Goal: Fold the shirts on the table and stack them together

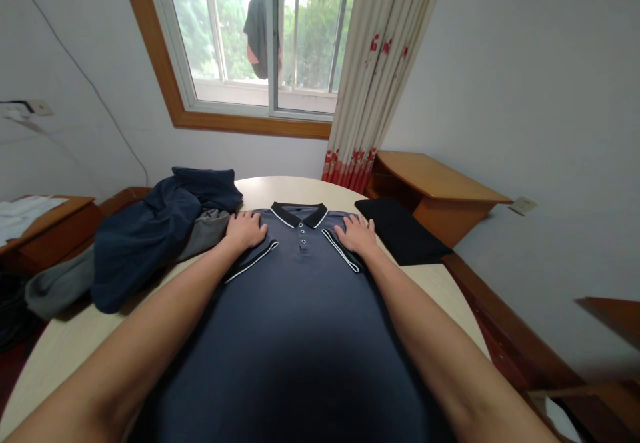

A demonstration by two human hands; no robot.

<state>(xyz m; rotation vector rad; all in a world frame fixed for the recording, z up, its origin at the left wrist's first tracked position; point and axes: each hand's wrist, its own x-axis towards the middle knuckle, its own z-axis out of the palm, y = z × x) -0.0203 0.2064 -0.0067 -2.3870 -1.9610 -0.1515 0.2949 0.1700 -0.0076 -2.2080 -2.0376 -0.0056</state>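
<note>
**A:** Watching centre frame now. Pressing down on the polo shirt [300, 309] with the left hand [245, 231], just left of the collar [299, 214]. Lying palm flat, fingers spread, gripping nothing.

**B:** Mirroring that on the other side. Resting the right hand [356, 235] flat to the right of the collar, fingers apart as well, pinching no cloth at all.

**A:** Lying face up, buttons showing, running from mid-frame down to the bottom edge across the round table [440, 283]. Stretching both forearms along it.

**B:** Noticing the white sleeve trims [250, 261] slanting in toward the buttons. Looking like sleeves turned in over the chest.

**A:** Judging the step, then: probably smoothing and pinning down the shoulders with those sleeves tucked in.

**B:** Thinking ahead. Calling for a proper grasp on the fabric, since neither hand is clamping anything, and for keeping the tucked sleeves from springing open when easing off.

**A:** Minding the neighbours too. Crowding in at middle left, a pile of clothes [150, 236] right up against the left hand. Lying just beside the right hand, a black folded cloth [400, 229].
</note>
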